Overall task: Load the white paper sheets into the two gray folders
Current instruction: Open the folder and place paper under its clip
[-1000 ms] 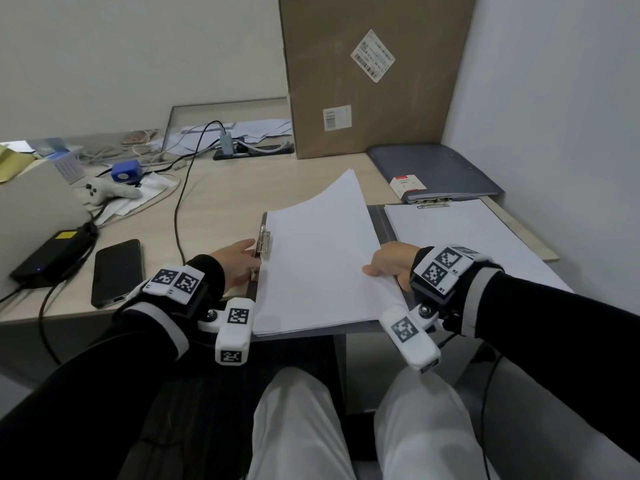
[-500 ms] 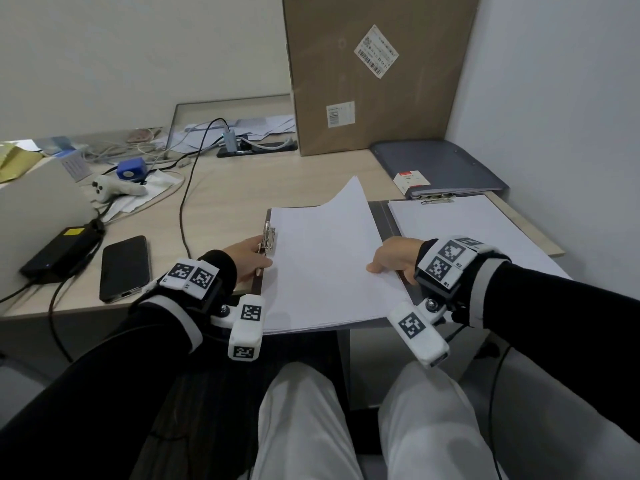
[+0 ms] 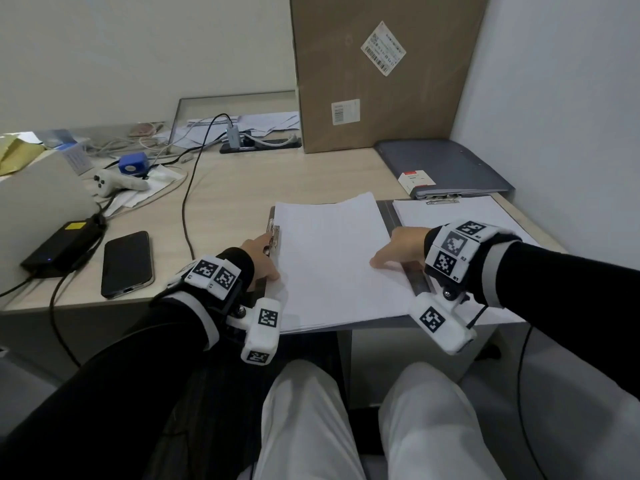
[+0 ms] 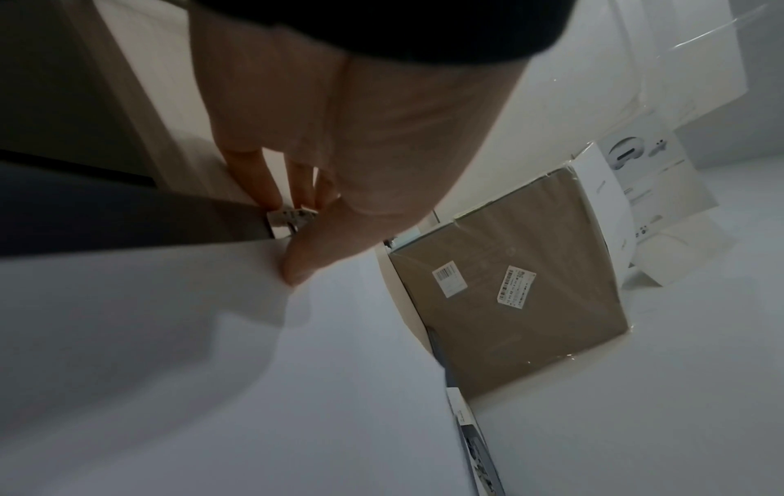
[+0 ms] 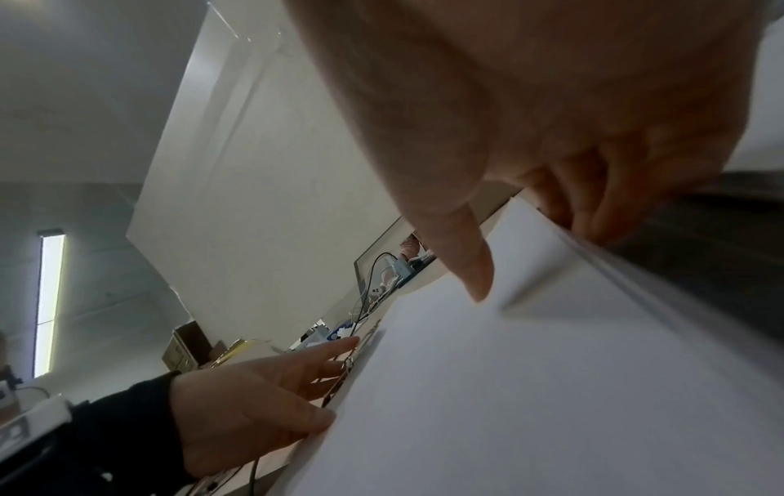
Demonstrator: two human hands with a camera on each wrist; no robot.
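Nearest, the left hand [image 3: 260,258] pinches the metal clip [image 3: 273,233] at the open gray folder [image 3: 388,212] and its left edge. The right hand [image 3: 401,245] curls around the right edge of the paper stack [image 3: 332,258] (thumb on top, fingers beneath). Both lie on the surface [image 3: 242,192]. Farther back lies the closed gray folder [image 3: 446,164], beside the cardboard box [image 3: 377,71].

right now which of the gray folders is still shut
The far gray folder by the wall, red-and-white label on its cover, is shut. The near gray folder lies open under both hands, with white sheets on it.
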